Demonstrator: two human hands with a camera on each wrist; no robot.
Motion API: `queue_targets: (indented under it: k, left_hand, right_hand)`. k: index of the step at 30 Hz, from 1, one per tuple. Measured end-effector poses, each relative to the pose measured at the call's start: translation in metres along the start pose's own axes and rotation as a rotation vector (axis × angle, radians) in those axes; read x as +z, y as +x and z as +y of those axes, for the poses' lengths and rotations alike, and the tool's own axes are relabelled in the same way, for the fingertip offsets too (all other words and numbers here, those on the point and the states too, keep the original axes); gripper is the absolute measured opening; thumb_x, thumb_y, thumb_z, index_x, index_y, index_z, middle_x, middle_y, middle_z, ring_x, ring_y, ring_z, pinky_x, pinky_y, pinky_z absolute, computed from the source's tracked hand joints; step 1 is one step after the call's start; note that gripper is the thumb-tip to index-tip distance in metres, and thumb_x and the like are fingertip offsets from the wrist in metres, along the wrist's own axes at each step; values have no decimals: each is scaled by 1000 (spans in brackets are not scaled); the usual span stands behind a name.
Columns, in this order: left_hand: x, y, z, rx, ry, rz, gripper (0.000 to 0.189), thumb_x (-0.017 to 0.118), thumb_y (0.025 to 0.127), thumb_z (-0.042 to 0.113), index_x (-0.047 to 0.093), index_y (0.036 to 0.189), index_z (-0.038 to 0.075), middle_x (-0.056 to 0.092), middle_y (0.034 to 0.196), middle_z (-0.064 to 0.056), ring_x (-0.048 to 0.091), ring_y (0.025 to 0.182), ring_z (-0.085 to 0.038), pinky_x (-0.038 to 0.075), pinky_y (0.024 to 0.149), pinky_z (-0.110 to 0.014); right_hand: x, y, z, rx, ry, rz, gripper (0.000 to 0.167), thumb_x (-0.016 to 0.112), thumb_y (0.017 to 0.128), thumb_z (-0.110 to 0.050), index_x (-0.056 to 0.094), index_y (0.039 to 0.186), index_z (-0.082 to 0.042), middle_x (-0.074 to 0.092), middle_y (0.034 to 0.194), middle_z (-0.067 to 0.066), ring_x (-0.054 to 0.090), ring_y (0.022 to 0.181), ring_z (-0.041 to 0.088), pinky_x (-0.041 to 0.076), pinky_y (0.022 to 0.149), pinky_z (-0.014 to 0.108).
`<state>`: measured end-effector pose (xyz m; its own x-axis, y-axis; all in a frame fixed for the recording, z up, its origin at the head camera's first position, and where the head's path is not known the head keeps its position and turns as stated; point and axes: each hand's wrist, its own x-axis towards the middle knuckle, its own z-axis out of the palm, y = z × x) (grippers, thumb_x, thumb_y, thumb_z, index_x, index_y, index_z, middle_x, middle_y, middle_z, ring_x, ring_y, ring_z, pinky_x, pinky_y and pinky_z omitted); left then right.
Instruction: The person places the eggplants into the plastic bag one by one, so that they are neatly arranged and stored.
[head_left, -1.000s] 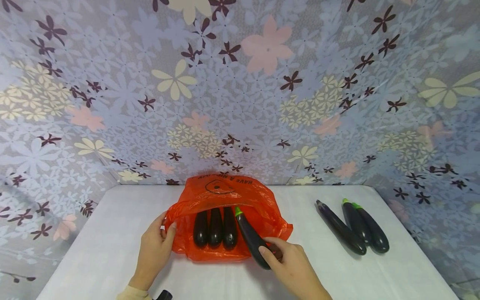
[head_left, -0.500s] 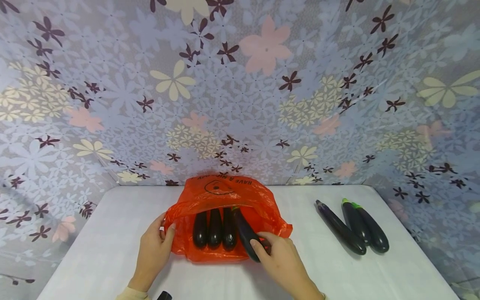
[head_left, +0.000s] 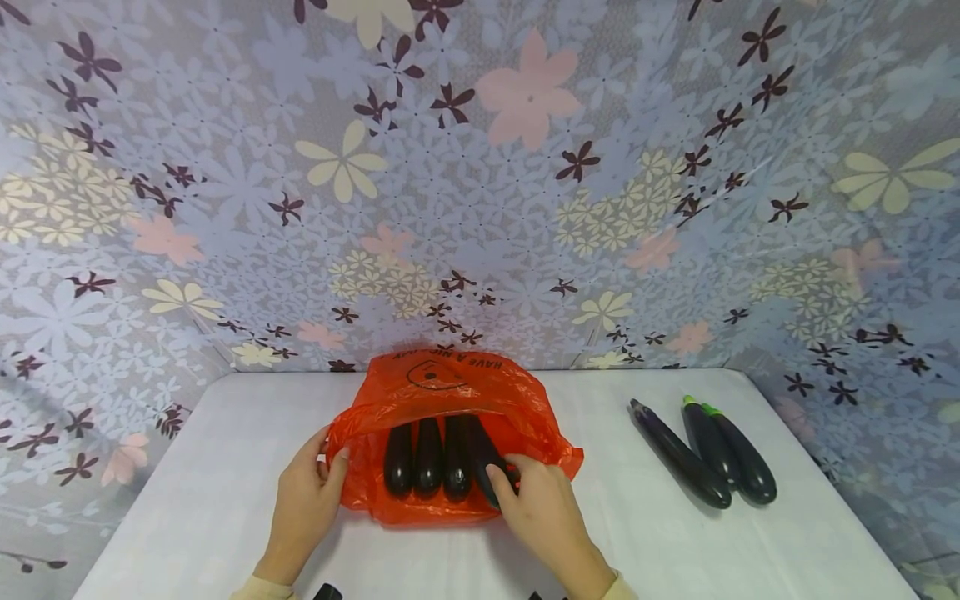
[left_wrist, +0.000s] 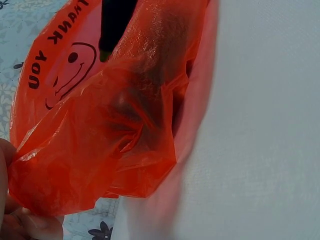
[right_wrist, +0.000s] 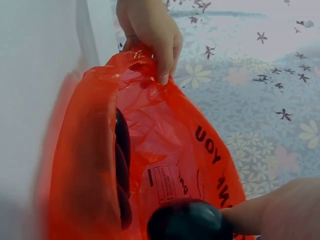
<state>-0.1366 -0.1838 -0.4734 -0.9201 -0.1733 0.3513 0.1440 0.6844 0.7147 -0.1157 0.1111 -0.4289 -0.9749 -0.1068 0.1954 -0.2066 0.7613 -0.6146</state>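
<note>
A red plastic bag with a printed smiley lies on its side, mouth toward me. Three dark eggplants rest side by side inside it. My left hand pinches the left edge of the bag's mouth; in the left wrist view its fingertips show at that edge. My right hand grips a fourth eggplant by its thick end, most of its length inside the bag beside the others. The rounded end of this eggplant shows close up in the right wrist view.
To the right on the white tabletop lie a longer eggplant and two eggplants with green stems, close together. A flower-patterned covering rises behind the table and along both sides.
My right hand has moved left and forward, sliding the held eggplant deeper into the bag until its green stem is hidden. The left hand keeps its hold on the bag edge.
</note>
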Motion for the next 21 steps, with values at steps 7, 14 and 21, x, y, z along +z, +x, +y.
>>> queue_targets:
  k: [7, 14, 21]
  left_hand:
    - [1, 0, -2, 30, -6, 15, 40, 63, 98, 13, 57, 133, -5, 53, 78, -4, 44, 58, -8, 40, 49, -23]
    - [1, 0, -2, 20, -3, 13, 41, 64, 97, 12, 57, 133, -6, 55, 82, -6, 45, 58, -9, 41, 49, -23]
    - [1, -1, -1, 16, -4, 4, 41, 63, 98, 13, 56, 134, -5, 54, 80, -5, 45, 58, -9, 41, 49, -24]
  right_hand:
    - [8, 5, -4, -20, -71, 21, 35, 70, 94, -26, 72, 104, 7, 73, 88, 15, 72, 77, 30, 58, 71, 48]
    - [18, 13, -6, 13, -135, 5, 26, 70, 94, -26, 66, 81, -4, 51, 57, 0, 55, 53, 16, 48, 50, 32]
    - [27, 18, -2, 1, -158, 11, 28, 70, 94, -24, 63, 76, -3, 51, 57, 1, 61, 54, 22, 47, 51, 34]
